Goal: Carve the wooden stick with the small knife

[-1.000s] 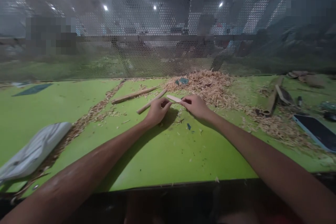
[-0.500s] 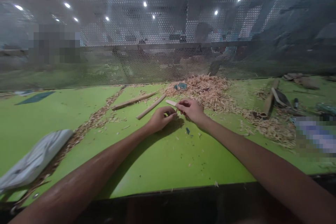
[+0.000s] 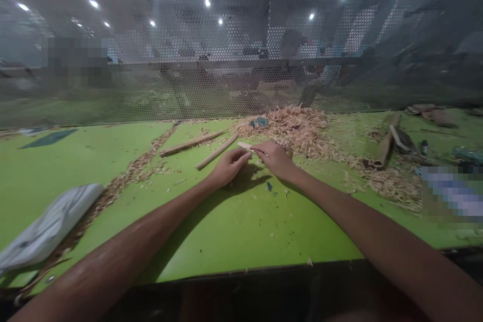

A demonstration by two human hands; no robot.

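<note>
Over the green table, my right hand is closed on a small pale wooden piece, whose rounded end sticks out to the left. My left hand is at the near side of that piece, thumb and fingers pinched together; whatever lies between them is too small and hidden to name. The fingertips of both hands nearly meet. Just beyond my left hand lies a smooth wooden stick, with a rougher stick behind it.
Curly wood shavings are heaped behind my hands, more spread right. A folded white cloth lies left. Hollow wooden pieces lie right. A perforated screen stands behind the table.
Both hands have shifted slightly, my left hand a little up and left. The pale piece is tilted differently, and more of it shows between the fingers.
</note>
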